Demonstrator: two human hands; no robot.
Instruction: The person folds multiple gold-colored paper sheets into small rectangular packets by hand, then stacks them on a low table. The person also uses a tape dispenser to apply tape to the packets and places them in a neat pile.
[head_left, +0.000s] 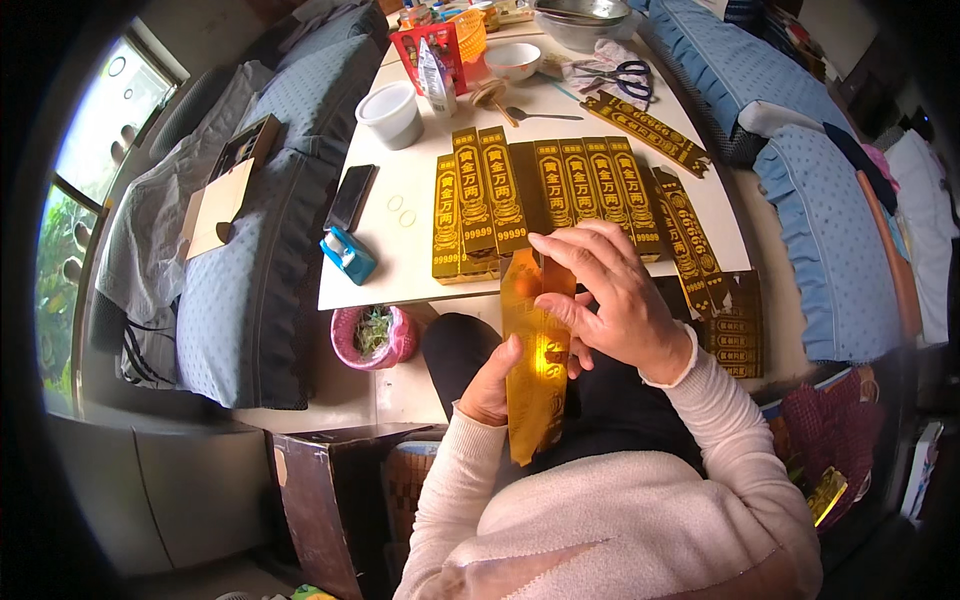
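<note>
A shiny gold cardboard carton (534, 360), long, narrow and printed with writing, stands lengthwise before my lap. My left hand (491, 382) grips its middle, thumb on the front and fingertips showing past the right edge. Over its upper end is my right hand (619, 300), its thumb at the carton's right edge and its fingers bent across the top. Whether the right hand grips it is unclear. Just beyond, on the table (390, 277), formed gold-and-brown cartons (491, 195) lie piled at left, with a row of several more cartons (596, 184) to the right.
Flattened cartons (646, 133) lie at the table's right, one flattened carton (686, 236) near its edge. Scissors (634, 79), a lidded tub (390, 116), a phone (350, 196) and a blue tape dispenser (347, 256) lie around. A pink bin (349, 352) stands below the front edge.
</note>
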